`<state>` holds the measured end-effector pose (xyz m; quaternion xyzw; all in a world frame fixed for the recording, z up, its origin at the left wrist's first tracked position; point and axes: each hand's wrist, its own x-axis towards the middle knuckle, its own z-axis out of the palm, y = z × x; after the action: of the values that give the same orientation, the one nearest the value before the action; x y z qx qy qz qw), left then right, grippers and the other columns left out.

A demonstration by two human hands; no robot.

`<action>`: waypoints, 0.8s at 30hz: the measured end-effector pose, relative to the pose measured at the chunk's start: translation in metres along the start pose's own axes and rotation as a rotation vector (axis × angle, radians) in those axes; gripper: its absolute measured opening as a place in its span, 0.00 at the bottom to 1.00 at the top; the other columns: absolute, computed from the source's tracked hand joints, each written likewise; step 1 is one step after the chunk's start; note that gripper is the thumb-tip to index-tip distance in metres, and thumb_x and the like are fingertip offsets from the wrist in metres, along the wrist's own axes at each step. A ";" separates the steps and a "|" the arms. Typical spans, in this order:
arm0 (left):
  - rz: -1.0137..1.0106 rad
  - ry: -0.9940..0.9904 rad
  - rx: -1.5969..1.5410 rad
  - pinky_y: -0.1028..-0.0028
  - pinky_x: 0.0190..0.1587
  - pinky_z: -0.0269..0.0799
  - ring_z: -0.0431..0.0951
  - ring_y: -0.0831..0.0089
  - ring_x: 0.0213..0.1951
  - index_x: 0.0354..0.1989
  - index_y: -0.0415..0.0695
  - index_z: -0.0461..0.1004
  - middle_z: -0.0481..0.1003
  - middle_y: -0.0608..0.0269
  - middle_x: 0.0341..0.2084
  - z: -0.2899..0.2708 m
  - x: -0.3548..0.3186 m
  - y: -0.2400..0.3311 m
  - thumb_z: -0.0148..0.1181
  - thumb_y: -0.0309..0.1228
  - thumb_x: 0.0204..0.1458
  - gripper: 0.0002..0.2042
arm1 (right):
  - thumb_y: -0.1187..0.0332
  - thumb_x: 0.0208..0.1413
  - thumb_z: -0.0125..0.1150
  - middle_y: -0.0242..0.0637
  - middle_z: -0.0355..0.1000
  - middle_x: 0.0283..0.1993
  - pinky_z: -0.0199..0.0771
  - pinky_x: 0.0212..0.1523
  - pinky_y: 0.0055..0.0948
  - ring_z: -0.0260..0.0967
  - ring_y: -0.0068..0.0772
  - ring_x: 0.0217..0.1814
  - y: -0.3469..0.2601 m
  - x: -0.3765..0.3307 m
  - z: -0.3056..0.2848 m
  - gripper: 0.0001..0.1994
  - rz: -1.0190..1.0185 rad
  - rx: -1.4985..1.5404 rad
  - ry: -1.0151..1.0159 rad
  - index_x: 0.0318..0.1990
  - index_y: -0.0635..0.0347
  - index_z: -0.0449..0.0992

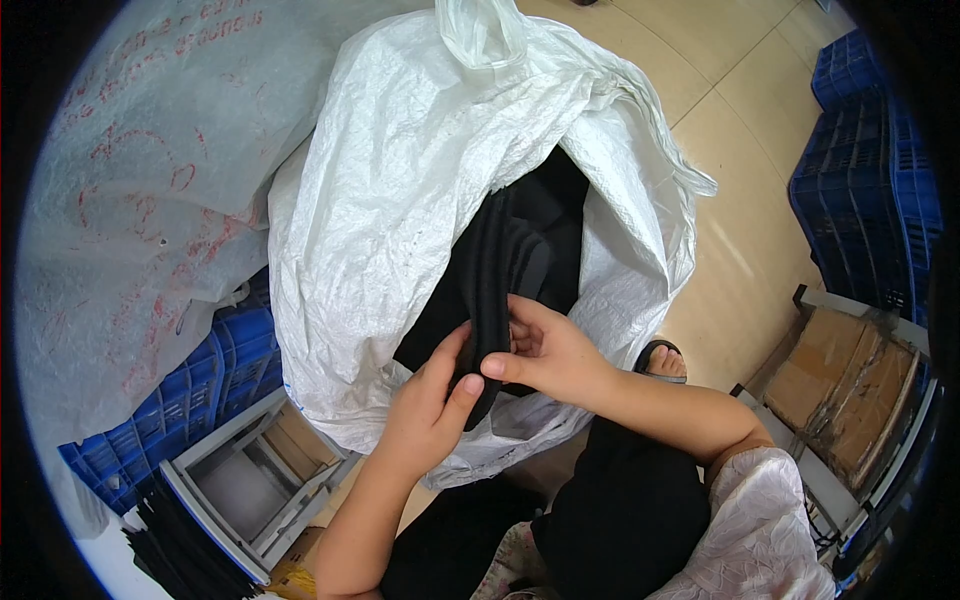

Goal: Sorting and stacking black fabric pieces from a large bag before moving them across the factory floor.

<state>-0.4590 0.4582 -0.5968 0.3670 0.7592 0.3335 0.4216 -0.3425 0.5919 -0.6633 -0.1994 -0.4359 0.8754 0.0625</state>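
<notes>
A long bundle of black ribbed fabric strips (pixel 488 265) runs upright from my hands into the mouth of a white woven sack (pixel 400 170). My left hand (pixel 428 410) grips its near end from the left, thumb in front and fingers partly hidden behind. From the right, my right hand (pixel 555 352) pinches the same bundle, with its thumb pressed on the near face. More black fabric (pixel 545 205) lies inside the sack, under and beyond the bundle; its lower layers are hidden.
Stacked blue crates (pixel 850 170) stand at the right, above a rack bearing brown cardboard (pixel 840 390). At the left are cloudy plastic sheeting (pixel 170 190), a blue crate (pixel 215 375), a grey drawer frame (pixel 250 480) and loose black strips (pixel 185 540). A sandalled foot (pixel 664 362) rests beside the sack.
</notes>
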 end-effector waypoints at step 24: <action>0.010 0.037 0.364 0.56 0.35 0.72 0.76 0.45 0.34 0.61 0.38 0.55 0.73 0.37 0.36 0.005 -0.003 0.004 0.52 0.28 0.52 0.26 | 0.71 0.52 0.57 0.34 0.74 0.40 0.68 0.45 0.25 0.68 0.25 0.41 -0.004 0.000 -0.004 0.13 0.119 -0.073 0.162 0.44 0.67 0.73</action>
<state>-0.4527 0.4591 -0.5944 0.4346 0.8129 0.1995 0.3325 -0.3407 0.5968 -0.6626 -0.2972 -0.4483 0.8422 0.0383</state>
